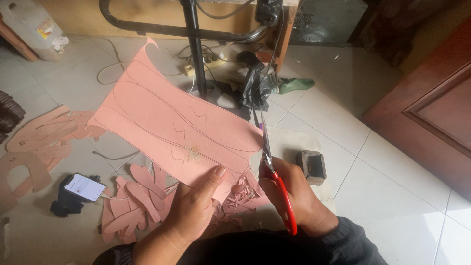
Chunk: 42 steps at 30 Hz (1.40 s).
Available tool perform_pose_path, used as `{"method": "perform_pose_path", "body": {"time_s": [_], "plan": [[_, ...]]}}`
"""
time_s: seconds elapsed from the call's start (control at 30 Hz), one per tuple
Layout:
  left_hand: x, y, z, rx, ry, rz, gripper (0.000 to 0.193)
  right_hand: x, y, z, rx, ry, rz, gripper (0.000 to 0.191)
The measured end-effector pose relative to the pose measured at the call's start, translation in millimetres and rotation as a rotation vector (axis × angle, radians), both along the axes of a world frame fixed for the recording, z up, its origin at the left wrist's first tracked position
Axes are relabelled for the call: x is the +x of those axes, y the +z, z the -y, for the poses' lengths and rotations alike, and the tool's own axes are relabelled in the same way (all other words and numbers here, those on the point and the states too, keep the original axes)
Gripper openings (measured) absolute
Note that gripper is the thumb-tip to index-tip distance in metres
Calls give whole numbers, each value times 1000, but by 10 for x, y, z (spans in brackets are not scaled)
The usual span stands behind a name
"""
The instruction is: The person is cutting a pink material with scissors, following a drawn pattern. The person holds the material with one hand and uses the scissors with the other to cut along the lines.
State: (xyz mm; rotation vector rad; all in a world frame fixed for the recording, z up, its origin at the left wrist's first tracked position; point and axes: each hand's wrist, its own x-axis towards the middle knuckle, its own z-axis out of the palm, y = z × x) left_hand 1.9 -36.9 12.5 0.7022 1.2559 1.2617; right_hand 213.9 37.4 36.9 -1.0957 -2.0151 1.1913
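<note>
My left hand (pixel 196 206) grips the near edge of a large pink sheet (pixel 162 118) marked with drawn sole outlines, thumb on top. The sheet is held up over the floor, tilted away to the left. My right hand (pixel 289 196) holds scissors with red handles (pixel 274 167), blades pointing away and meeting the sheet's right edge. Below the sheet lie pink cut-out sole shapes (pixel 137 201) and thin pink trimmings (pixel 240 196).
More pink offcuts (pixel 44 142) lie at the left. A phone (pixel 84 187) rests on a black object at lower left. A dark block (pixel 311 166), a black bag (pixel 257 86), a green shoe last (pixel 297 84), a black metal stand (pixel 196 49) and cables sit beyond. A wooden door (pixel 431 108) stands at right.
</note>
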Motion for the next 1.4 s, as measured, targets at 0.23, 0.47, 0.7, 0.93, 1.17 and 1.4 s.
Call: {"method": "perform_pose_path", "body": {"time_s": [0.23,0.47,0.7,0.93,1.17,1.4], "plan": [[-120,135,-58,110,-54,48,35,10,20,-6,-5,17,25,18],[-122,279,-62,307,-171,122,33,2,10,25,0,31,-33,21],[-181,195,-94,345,-149,-48,32,15,-14,6,2,21,-39,14],[-325,153,-147,351,-231,26,32,22,7,6,-129,-27,84,18],[-384,139,-183,282,-274,51,31,8,-10,-2,-36,51,45,22],[-447,147,-206,294,-298,52,31,26,-18,-15,-123,-50,199,21]]}}
